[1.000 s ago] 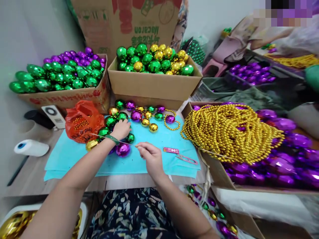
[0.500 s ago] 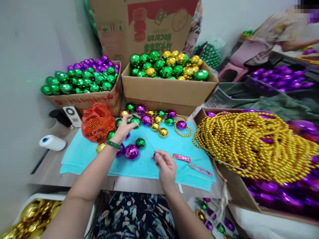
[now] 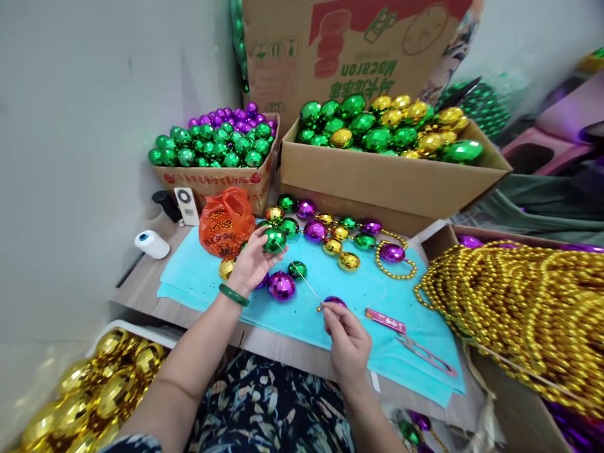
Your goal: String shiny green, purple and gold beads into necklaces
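Note:
My left hand (image 3: 255,261), a green bangle (image 3: 234,294) on its wrist, holds a shiny green faceted ball (image 3: 274,240) in its fingers above the blue cloth. A thin pale thread (image 3: 304,280) runs straight from this ball down to my right hand (image 3: 348,343). The right fingers are pinched together on the thread's lower end. Just behind those fingertips is a purple ball (image 3: 335,302), partly hidden, with a small gold bead (image 3: 319,309) beside it. A larger purple ball (image 3: 282,286) and a green one (image 3: 297,270) lie between my hands.
Joined coloured balls (image 3: 315,231) lie across the blue cloth (image 3: 226,308). An orange bag (image 3: 225,221), a thread spool (image 3: 151,244), pink snips (image 3: 427,357) and a pink packet (image 3: 385,321) are nearby. A carton (image 3: 377,182) stands behind; gold bead strands (image 3: 514,314) heap at right.
The camera view has turned left, so things sit further right in the picture. My left hand has tilted, showing more of its palm and the green ball. The thread still spans both hands.

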### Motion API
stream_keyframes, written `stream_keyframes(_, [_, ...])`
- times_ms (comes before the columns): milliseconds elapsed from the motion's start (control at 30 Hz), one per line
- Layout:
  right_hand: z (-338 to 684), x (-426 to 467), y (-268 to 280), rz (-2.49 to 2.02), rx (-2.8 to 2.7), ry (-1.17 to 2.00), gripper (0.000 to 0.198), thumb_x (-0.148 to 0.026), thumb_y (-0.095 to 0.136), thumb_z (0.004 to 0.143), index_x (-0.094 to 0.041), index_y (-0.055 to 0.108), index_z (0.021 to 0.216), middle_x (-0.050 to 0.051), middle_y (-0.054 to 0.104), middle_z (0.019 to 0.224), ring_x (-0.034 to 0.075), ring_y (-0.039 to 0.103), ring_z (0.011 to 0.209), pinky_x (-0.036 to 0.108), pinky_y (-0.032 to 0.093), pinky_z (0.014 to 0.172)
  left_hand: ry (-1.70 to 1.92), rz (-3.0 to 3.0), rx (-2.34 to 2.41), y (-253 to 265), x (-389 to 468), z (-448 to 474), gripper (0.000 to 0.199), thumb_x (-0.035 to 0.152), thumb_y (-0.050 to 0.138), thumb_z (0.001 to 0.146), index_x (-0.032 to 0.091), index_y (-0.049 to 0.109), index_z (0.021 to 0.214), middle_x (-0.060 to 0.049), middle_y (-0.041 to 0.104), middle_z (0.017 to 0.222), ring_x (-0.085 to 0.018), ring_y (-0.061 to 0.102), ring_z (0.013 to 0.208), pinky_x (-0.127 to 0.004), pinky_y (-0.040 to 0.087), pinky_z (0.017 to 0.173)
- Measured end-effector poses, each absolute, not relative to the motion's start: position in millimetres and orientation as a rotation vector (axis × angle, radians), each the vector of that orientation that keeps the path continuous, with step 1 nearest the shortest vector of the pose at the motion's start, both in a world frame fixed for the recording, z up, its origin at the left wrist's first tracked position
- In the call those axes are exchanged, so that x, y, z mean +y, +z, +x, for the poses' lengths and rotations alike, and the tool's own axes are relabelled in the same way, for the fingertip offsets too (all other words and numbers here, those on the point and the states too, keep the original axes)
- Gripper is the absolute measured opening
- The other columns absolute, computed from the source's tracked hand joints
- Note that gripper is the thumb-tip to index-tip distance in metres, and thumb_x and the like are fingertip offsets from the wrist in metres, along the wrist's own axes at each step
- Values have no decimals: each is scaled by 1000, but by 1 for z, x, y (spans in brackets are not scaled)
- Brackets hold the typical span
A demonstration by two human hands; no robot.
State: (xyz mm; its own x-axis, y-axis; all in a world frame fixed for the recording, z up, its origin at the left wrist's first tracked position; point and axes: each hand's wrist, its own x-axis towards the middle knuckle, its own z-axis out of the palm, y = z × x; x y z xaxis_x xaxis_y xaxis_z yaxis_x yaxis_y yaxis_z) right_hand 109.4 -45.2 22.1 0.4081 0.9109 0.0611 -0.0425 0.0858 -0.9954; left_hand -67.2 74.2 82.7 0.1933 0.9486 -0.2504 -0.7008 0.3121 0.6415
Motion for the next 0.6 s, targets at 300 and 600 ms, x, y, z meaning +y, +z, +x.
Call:
stream_keyframes(300, [113, -43, 18, -1316, -856, 927, 19, -35, 69, 73, -17, 71, 78, -1, 50, 54, 11, 40, 50, 24, 32, 45, 1182, 325, 588, 80, 69, -81, 38, 42, 37, 92, 15, 64, 96, -11, 66, 104, -11, 58, 66, -21, 46, 51])
stream_keyframes(600, [110, -43, 21, -1321, -907, 948, 18, -34, 68, 72, -16, 71, 75, -1, 48, 51, 9, 38, 47, 23, 30, 43, 1183, 230, 484, 81, 64, -85, 37, 40, 39, 94, 12, 63, 95, -13, 64, 102, -9, 57, 65, -18, 47, 52])
